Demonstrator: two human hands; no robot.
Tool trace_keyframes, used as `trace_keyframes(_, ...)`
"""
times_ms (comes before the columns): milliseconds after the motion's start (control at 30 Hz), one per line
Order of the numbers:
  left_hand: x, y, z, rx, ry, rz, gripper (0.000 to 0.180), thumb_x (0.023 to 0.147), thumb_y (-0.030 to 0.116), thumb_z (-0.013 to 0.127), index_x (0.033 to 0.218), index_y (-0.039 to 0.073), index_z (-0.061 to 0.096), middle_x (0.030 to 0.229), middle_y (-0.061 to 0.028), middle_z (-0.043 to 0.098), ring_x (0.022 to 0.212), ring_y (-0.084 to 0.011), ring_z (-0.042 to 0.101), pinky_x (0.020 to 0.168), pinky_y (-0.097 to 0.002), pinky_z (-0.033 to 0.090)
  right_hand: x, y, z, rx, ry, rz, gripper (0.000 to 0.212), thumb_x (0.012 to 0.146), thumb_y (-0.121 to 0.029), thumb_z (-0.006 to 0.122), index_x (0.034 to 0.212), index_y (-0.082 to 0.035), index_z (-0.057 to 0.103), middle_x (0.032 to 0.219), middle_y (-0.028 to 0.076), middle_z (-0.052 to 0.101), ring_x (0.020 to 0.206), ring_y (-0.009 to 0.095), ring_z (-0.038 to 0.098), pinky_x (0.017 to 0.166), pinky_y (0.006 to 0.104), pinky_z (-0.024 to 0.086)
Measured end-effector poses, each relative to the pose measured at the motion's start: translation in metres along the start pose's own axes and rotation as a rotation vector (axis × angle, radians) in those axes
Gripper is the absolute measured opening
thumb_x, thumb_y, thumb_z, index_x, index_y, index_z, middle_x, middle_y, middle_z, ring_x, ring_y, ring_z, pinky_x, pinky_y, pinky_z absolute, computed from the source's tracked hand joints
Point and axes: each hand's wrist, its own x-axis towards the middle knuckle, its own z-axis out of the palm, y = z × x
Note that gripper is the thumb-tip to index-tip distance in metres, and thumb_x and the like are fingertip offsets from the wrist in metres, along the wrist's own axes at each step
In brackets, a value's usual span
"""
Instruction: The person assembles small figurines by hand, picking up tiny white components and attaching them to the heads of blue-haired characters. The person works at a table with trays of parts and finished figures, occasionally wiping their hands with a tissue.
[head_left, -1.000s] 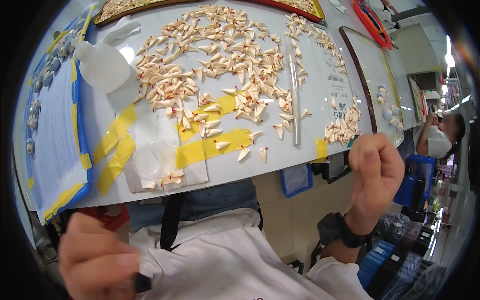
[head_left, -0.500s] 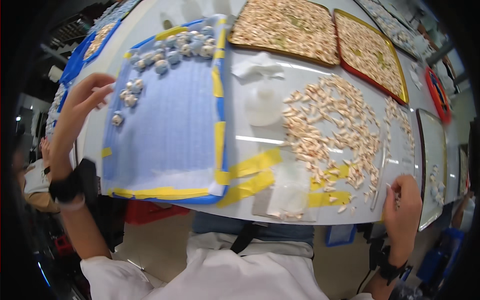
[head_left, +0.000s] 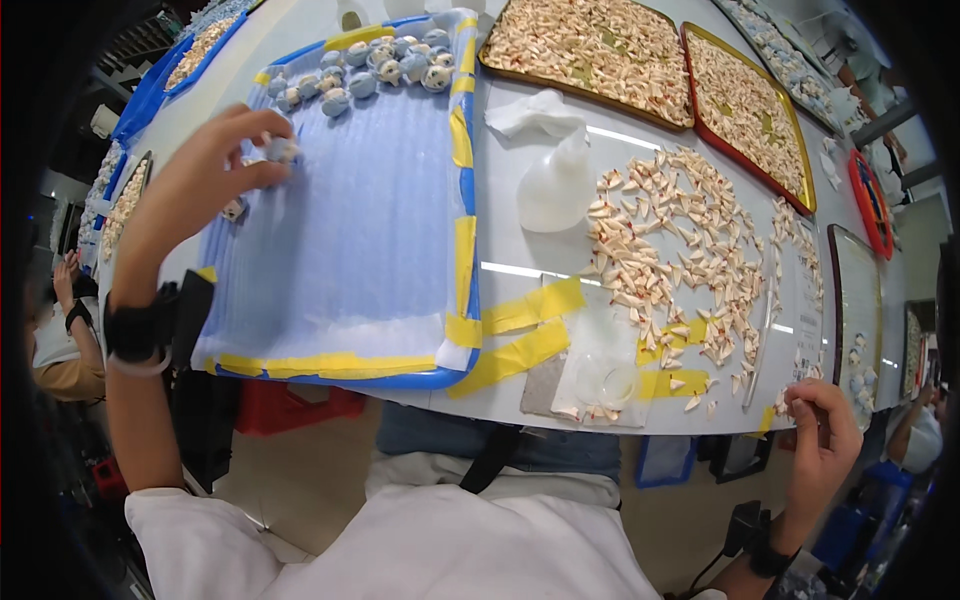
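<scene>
My left hand (head_left: 205, 175) is over the left side of the blue-lined tray (head_left: 340, 250). Thumb and fingers close round a small round blue-and-white piece (head_left: 280, 150). Another such piece (head_left: 234, 209) lies below the hand, and fingers partly hide that spot. A cluster of similar pieces (head_left: 390, 68) fills the tray's far end. My right hand (head_left: 826, 430) is at the table's front right edge, fingertips drawn together in a pinch. What they hold, if anything, is too small to make out. Left of it spread loose cream-coloured pointed pieces (head_left: 680, 260) with reddish tips.
Two trays full of pointed pieces, one gold-rimmed (head_left: 580, 65) and one red-sided (head_left: 755, 115), stand at the back. A translucent squeeze bottle (head_left: 557, 190) and a crumpled tissue (head_left: 535, 113) sit beside the blue tray. Yellow tape (head_left: 520, 350) crosses the table. A co-worker's hand (head_left: 65, 280) shows far left.
My left hand has moved right and closed on a round piece by the tray's left side. My right hand has shifted slightly down and right, its fingers turned more upward. The whole view has shifted a little.
</scene>
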Motion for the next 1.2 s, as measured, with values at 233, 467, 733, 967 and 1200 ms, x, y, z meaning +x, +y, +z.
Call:
trace_keyframes(233,-0.119,0.022,-0.016,-0.525,0.388,-0.352,0.04,0.083,0.021,0.053,0.115,-0.003,0.045,0.1,-0.0076,0.048,0.075,-0.0091,0.045,0.065,-0.0176,0.035,-0.003,-0.002,0.002,0.04,0.089,-0.115,0.005,0.076,0.007,0.056,0.081,0.005,0.055,0.08,0.007,0.054,0.073,0.012,0.049,0.061,0.0205,0.039)
trace_keyframes(467,-0.146,0.101,0.061,-1.362,0.214,0.101,0.039,0.081,0.027,0.059,0.099,0.0,0.038,0.08,-0.0123,0.049,0.048,-0.0068,0.047,0.041,-0.0127,0.039,0.005,-0.052,0.04,0.34,0.047,-0.111,0.013,0.07,0.01,0.061,0.082,0.006,0.056,0.076,0.011,0.059,0.071,0.015,0.057,0.071,0.0235,0.044)
trace_keyframes(733,-0.119,0.136,0.096,-1.851,-0.138,0.105,0.031,0.075,0.006,0.065,0.092,0.001,0.038,0.086,-0.0199,0.05,0.059,-0.018,0.06,0.052,-0.0221,0.052,0.018,-0.074,0.059,0.236,-0.274,-0.318,0.015,0.069,0.01,0.059,0.082,0.005,0.053,0.078,0.012,0.056,0.076,0.017,0.052,0.071,0.026,0.04)
trace_keyframes(967,-0.118,0.149,0.101,-2.195,-0.187,0.004,0.022,0.075,0.0,0.063,0.089,-0.005,0.046,0.092,-0.0202,0.046,0.074,-0.0263,0.063,0.062,-0.0295,0.056,0.024,-0.087,0.064,0.247,-0.402,-0.174,0.012,0.07,0.004,0.061,0.079,0.004,0.054,0.078,0.011,0.055,0.076,0.017,0.051,0.071,0.0257,0.038)
trace_keyframes(1200,-0.095,0.128,0.129,-1.935,-0.348,0.626,0.014,0.076,-0.002,0.059,0.085,-0.008,0.051,0.091,-0.0215,0.048,0.075,-0.0328,0.064,0.066,-0.0341,0.056,0.027,-0.076,0.07,0.131,-0.471,-0.33,0.015,0.066,-0.002,0.066,0.076,0.002,0.054,0.078,0.007,0.048,0.074,0.015,0.044,0.068,0.025,0.033)
